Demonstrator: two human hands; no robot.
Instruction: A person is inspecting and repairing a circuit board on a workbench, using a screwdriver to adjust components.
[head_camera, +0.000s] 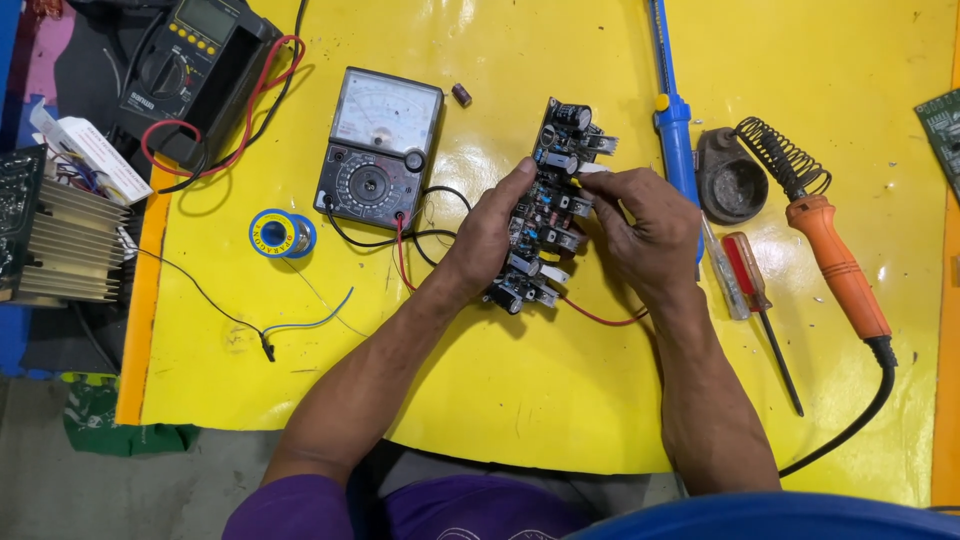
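While the person's purple-clad lap and a blue rim fill the bottom edge, both bare forearms reach up over the yellow table cover (500, 400) to a circuit board (548, 205) held just above the middle of it. The left hand (487, 240) grasps the board's left edge, thumb stretched up along the side and fingers wrapped under it. The right hand (645, 225) clasps the right edge, its fingertips pinching at a small white part near the board's upper half. The board runs lengthwise away from the person, crowded with black capacitors and white components, and a red wire (600, 318) trails from beneath it toward the right wrist.

Left of the hands lies a loose blue and black lead (300, 325), and farther left a small spool of solder (281, 233). To the right rest a red-handled screwdriver (755, 300), a clear-handled one just beside it, and an orange-handled soldering iron (835, 260) whose black cord curves down off the cover.

Beyond the board sits an analog multimeter (380, 150) with red and black leads. A blue desoldering pump (672, 110) and a dark round stand (732, 180) lie right of the board's far end. A digital multimeter (190, 60) sits at the far left corner, with a finned heat sink (65, 245) off the cover's left edge.
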